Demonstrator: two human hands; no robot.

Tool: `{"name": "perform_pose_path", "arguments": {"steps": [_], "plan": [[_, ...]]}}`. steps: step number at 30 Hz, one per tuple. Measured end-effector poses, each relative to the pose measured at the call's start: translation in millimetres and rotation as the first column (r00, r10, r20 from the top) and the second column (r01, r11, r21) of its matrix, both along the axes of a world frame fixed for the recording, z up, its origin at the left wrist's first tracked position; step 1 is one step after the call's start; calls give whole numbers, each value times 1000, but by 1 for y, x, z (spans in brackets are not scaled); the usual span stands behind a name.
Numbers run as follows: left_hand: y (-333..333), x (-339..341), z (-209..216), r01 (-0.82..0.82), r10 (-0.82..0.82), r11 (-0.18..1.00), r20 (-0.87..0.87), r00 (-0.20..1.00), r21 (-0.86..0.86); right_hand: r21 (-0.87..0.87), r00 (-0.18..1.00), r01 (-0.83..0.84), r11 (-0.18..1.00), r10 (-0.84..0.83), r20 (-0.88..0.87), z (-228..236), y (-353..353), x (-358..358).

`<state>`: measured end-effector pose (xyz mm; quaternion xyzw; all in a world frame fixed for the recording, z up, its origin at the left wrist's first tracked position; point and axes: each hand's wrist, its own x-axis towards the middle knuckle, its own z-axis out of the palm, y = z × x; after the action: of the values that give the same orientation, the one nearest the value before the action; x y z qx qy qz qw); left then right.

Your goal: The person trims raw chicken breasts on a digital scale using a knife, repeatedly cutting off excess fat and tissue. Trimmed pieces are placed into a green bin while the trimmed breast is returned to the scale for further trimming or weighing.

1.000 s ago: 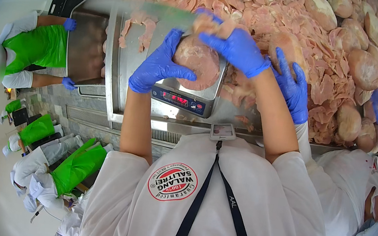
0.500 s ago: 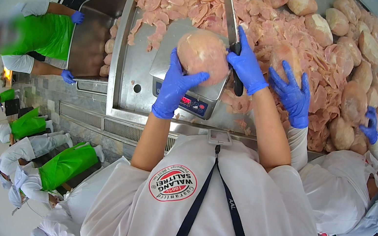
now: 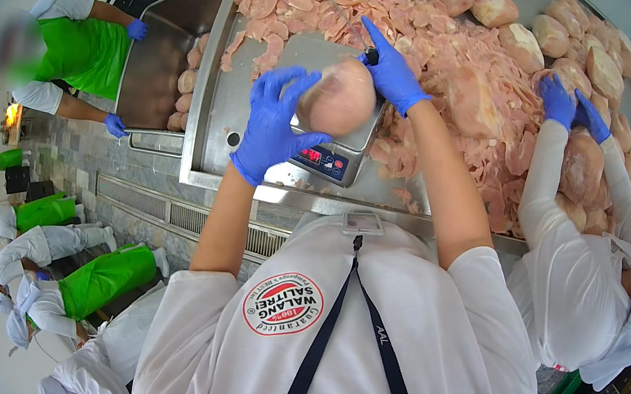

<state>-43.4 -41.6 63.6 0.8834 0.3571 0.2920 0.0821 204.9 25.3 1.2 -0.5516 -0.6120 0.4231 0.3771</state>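
A round pink ham (image 3: 341, 98) rests on the steel platform of a digital scale (image 3: 345, 166). At its left side my left hand (image 3: 274, 120), in a blue glove, is open, with fingers spread and curved round the ham; whether the fingertips touch it I cannot tell. My right hand (image 3: 393, 73), also gloved in blue, is closed round a knife, its index finger stretched forward. Only a bit of the knife's black handle (image 3: 371, 56) shows plainly; the blade is blurred against the meat slices (image 3: 304, 9) beyond the scale.
Many thin slices cover the steel table (image 3: 222, 112). Whole hams (image 3: 584, 165) are heaped at the right, where a co-worker's gloved hands (image 3: 557, 102) reach in. To the left, a person in a green apron (image 3: 82, 53) holds a steel tub (image 3: 144, 79) with hams.
My left hand has loosened from the ham and opened. My right hand has turned the knife away. The co-worker's hand has left the ham beside my right arm and moved to the far heap.
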Motion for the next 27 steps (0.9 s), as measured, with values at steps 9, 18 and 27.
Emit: {"name": "perform_pose_path", "arguments": {"steps": [9,18,27], "plan": [[3,20,-25,52,48,864,186,981,-501,106,859,427,898,-439,261,-16,-8,-11],[27,-15,1,18,168,830,282,945,-558,121,895,436,892,-416,-164,-49,-64,31],[15,-29,63,-83,240,846,237,941,-527,161,904,406,900,-369,-215,-82,-106,63]]}}
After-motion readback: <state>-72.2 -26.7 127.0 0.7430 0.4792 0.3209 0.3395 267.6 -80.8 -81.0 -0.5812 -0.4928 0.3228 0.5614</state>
